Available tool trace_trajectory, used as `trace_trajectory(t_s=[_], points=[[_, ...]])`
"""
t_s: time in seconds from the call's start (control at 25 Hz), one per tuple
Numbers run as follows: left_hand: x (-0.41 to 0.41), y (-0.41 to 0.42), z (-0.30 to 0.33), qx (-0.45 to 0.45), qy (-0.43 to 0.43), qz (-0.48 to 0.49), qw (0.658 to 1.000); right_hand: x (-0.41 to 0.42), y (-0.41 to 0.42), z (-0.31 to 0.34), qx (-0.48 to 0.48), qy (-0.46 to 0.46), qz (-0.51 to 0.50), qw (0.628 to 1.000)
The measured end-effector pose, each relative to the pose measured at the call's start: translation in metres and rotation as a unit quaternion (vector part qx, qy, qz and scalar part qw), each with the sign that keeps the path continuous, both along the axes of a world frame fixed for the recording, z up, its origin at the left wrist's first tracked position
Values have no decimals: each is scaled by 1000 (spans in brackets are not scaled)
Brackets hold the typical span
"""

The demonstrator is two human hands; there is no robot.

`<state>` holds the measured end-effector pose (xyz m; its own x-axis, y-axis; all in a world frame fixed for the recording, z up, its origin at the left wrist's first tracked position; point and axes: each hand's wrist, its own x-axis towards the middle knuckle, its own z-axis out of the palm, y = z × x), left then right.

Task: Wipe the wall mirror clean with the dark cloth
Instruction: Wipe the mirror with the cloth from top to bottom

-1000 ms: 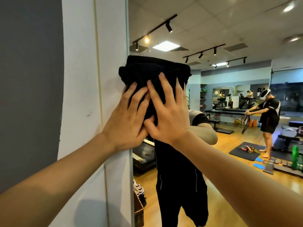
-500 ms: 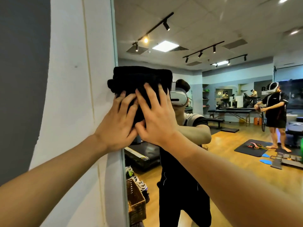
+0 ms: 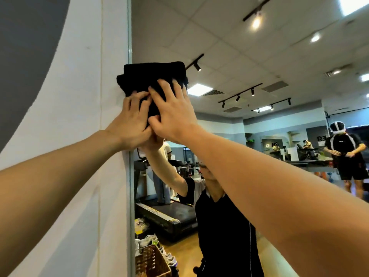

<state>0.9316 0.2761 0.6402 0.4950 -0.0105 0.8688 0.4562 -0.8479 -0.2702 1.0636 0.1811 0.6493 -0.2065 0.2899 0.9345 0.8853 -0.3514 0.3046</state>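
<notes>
A folded dark cloth (image 3: pixel 153 76) lies flat against the wall mirror (image 3: pixel 259 56), right at the mirror's left edge and well above head height. My left hand (image 3: pixel 131 118) presses its lower left part with straight fingers. My right hand (image 3: pixel 171 112) presses the cloth beside it, fingers spread and straight, its thumb touching my left hand. Both arms reach up and forward. The lower part of the cloth is hidden behind my hands.
A white wall (image 3: pixel 83 136) with a grey curved band (image 3: pixel 24 56) borders the mirror on the left. The mirror reflects a gym: a treadmill (image 3: pixel 165 214), a wicker basket (image 3: pixel 151 260) with shoes, and another person (image 3: pixel 347 156) standing at the right.
Both hands have slid the cloth upward along the mirror's left edge, and my view has tilted up with it.
</notes>
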Motion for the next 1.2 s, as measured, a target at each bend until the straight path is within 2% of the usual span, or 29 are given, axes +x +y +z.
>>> trace_trajectory(t_s=[0.24,0.44,0.64,0.96,1.2], points=[[-7,-9,7,-16,-6,8,1000,8,-1,8,-8,-15,24,1000],[-1,-23,22,-61,-106,-18,992,14,-13,20,-32,-43,42,998],[8,-14,19,-21,-145,-1,989,14,-18,19,-45,-34,75,996],[26,20,18,72,-225,-104,966,13,0,16,-14,-37,79,996],[36,26,26,108,-239,-110,959,19,7,14,24,-54,83,995]])
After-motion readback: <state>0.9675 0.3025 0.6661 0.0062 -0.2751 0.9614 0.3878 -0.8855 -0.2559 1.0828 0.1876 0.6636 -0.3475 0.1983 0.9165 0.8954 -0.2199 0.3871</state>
